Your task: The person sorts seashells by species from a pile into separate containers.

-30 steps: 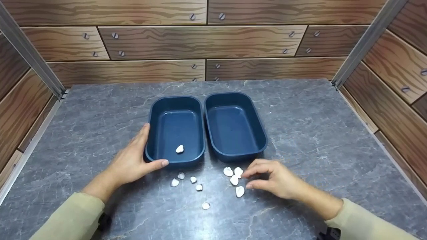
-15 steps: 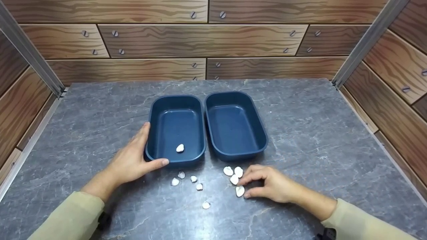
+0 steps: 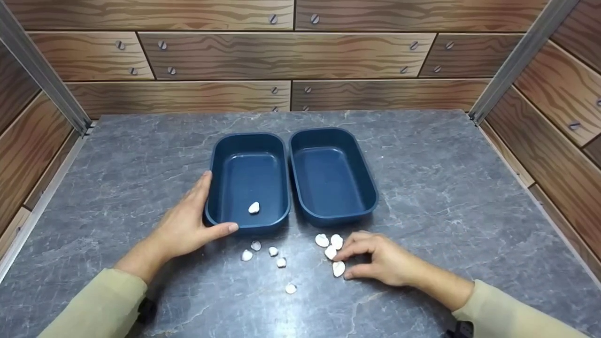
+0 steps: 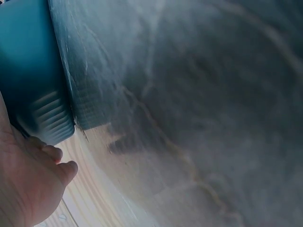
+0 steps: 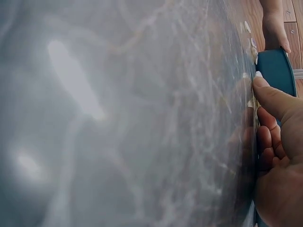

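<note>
My left hand (image 3: 185, 225) rests against the near left corner of a dark blue plastic box (image 3: 235, 227), fingers along its side and thumb on the front rim. One white seashell (image 3: 254, 207) lies inside that box. On the table, my right hand (image 3: 382, 258) pinches at a white seashell (image 3: 338, 269) between thumb and fingertips. Three more white shells (image 3: 322, 240) lie close together just beyond it, beside the index finger. In the right wrist view the right hand's thumb (image 5: 274, 97) is extended close to the tabletop, with the other fingers curled.
A second dark blue box (image 3: 335, 218) stands right beside the first, its bottom bare. Several smaller white shells (image 3: 273, 251) are scattered in front of the left box, one (image 3: 291, 288) nearer the body. Wood-patterned panels (image 3: 291, 56) enclose the grey marbled table (image 3: 446, 188).
My right hand has shifted slightly toward me, from beside the cluster's far shells to the nearest one, and has held there over the last half second. The left hand stays put.
</note>
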A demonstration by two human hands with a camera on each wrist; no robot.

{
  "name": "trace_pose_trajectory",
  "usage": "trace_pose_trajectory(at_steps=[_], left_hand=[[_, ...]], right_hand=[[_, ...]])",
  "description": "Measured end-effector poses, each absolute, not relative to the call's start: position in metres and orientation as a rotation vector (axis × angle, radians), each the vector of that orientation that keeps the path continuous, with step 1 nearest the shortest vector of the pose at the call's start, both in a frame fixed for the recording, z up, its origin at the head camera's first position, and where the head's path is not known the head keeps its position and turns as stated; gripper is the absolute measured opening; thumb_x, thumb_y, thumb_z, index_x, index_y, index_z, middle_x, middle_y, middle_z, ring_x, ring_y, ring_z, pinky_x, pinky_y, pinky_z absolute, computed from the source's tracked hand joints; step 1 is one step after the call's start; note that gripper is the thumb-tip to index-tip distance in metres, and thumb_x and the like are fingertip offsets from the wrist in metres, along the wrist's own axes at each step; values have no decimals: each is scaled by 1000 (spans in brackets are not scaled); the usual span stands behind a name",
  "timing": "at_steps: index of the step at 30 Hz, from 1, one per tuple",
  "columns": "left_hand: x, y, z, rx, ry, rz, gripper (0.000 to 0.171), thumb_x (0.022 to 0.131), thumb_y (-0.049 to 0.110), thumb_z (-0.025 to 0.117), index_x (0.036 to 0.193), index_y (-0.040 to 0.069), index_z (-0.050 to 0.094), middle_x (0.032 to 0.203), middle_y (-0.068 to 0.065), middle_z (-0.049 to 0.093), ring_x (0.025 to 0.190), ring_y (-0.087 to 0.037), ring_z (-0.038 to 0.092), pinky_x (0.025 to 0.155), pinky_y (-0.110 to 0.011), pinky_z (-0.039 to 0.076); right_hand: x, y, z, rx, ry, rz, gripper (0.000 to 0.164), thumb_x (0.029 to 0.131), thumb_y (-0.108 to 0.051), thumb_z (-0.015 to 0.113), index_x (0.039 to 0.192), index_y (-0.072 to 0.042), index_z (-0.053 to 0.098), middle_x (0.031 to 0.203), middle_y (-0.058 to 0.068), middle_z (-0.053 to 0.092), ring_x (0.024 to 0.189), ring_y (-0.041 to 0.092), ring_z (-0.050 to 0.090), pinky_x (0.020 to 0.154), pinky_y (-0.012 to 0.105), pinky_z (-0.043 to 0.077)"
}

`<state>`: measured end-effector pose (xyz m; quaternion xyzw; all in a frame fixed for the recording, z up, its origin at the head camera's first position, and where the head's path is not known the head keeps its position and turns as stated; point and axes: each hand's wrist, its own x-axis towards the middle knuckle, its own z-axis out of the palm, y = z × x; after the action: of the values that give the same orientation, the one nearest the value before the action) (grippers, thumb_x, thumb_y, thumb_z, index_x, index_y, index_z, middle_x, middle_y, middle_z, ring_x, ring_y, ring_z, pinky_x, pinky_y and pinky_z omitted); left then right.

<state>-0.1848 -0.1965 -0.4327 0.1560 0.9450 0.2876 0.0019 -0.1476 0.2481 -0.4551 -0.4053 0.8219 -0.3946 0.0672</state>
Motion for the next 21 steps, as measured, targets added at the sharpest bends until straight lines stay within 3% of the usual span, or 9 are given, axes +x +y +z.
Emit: trace_pose_trajectory(at_steps=[21], left_hand=[[-185,-197,-433,483,2944,905,128,87,76,71,171,7,4,177,-16,11,160,-40,17,125,-63,21]], right_hand=[[-146,248,-457,-1195,2499,-1180,30,90,-27,86,119,-23,82,111,-10,72,104,13,65,92,32,54]])
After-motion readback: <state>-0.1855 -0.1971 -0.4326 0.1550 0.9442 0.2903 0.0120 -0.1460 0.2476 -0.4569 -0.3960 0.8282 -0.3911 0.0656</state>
